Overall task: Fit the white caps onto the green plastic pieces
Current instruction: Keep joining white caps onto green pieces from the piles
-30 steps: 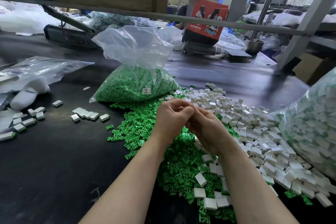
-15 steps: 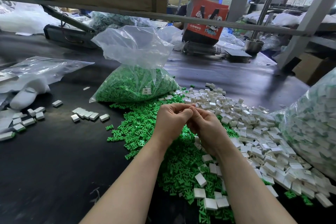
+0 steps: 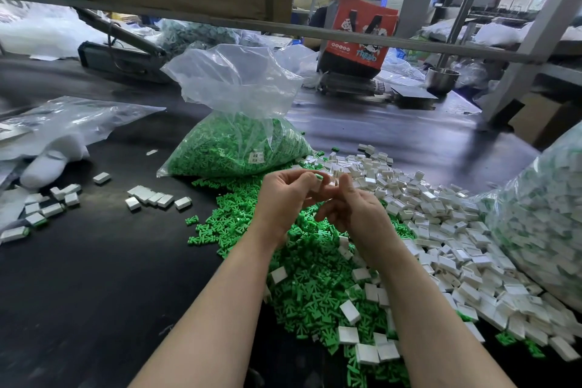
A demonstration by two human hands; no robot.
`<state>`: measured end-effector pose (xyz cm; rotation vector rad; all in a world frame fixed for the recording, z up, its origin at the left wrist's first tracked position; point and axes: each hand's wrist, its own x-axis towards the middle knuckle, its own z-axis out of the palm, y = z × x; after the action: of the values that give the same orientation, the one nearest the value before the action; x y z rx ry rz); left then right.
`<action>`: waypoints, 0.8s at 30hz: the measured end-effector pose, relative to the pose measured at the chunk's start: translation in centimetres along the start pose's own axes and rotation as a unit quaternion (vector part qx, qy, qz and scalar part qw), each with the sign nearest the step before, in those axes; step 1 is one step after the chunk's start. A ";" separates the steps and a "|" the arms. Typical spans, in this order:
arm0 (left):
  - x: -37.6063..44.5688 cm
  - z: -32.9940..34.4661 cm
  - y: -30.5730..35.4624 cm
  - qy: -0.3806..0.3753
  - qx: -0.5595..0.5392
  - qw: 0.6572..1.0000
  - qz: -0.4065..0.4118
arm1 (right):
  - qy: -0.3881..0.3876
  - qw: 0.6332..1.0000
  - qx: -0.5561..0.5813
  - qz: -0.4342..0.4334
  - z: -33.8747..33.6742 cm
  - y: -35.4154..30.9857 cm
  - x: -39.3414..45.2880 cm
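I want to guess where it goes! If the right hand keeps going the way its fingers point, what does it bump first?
Probably the left hand. The right hand points up and left at the capped piece held there, though depth is unclear.

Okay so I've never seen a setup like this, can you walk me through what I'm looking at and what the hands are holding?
There is no machine here. A camera worn on a person's head looks down at their two bare hands over a dark table. The left hand pinches a small white cap with a green piece showing at its end; the right hand is beside it, fingers loosely curled. Below lie a loose green pile and a white cap pile. A clear bag of green pieces stands behind. Finished pieces lie to the left.
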<state>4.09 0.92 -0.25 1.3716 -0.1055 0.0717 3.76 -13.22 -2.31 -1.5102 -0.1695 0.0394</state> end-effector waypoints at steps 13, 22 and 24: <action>0.7 -12.9 1.0 0.331 0.461 0.823 -0.036 | 0.213 0.937 -0.271 -0.058 -1.5 -0.3 0.1; 0.2 -13.2 1.0 0.377 0.578 0.714 -0.119 | 0.249 0.807 -0.536 0.009 -2.8 -0.5 -0.3; 0.2 -12.4 1.4 0.367 0.580 0.722 -0.083 | 0.210 0.806 -0.553 0.031 -2.9 -0.6 -0.2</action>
<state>4.54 13.36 -1.28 2.4923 0.8890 0.6115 3.90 -16.14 -1.90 -2.6497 0.2803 -0.4120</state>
